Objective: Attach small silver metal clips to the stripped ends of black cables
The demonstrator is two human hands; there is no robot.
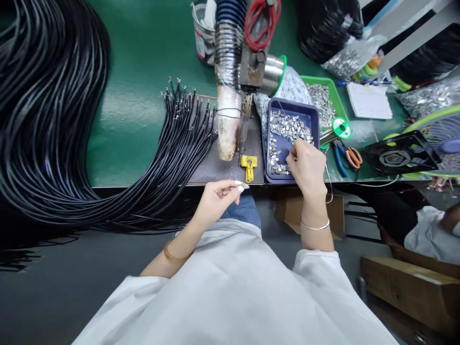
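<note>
My left hand [217, 201] is just in front of the bench edge. White coverings wrap its thumb and fingertip, which pinch together; a small pale piece seems to stick out between them, too small to name. My right hand [307, 165] is over the front right of a purple tray [313, 112], its fingers closed and pointing down. What they hold, if anything, is hidden. Small silver metal connectors [287, 125] lie loose in that tray. Between the hands, a yellow clip [249, 167] sits at the bench edge below an upright soldering iron [246, 122].
Black cables [143, 191] hang over the left edge, stripped ends on the bench. A taped hose [228, 110] comes down mid-bench. Solder spools [275, 75], a green tray [339, 103], pliers [339, 158], orange-handled cutters [354, 157] and a fan [398, 155] stand rightward. Another person sits far right.
</note>
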